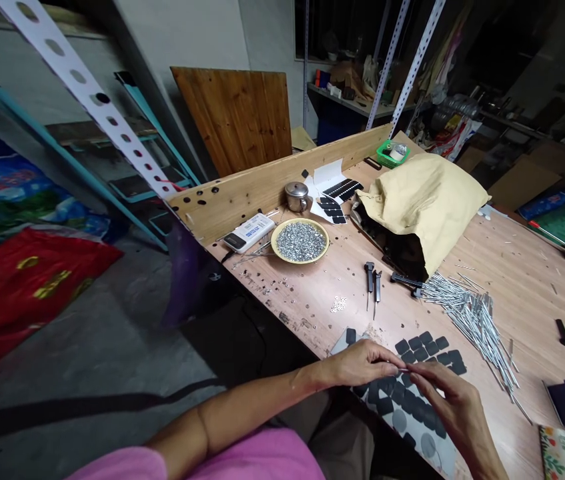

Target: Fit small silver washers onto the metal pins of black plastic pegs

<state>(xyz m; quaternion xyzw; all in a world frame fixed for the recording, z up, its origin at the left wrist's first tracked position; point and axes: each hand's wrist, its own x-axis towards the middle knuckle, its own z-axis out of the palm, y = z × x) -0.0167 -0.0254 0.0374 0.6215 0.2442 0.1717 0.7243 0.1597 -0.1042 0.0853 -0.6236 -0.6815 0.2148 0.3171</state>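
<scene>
Both left hand (362,363) and right hand (449,407) clamp one short metal pin (402,369) between fingertips, long axis running sideways

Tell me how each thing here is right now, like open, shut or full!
Left hand: pinching a small metal piece
Right hand: pinching it too
Pad sheet: lying flat, some pads gone
Pot: lid on
Bowl: full of silver bits
Yellow bag: slumped
Nails: loose in a heap
</scene>
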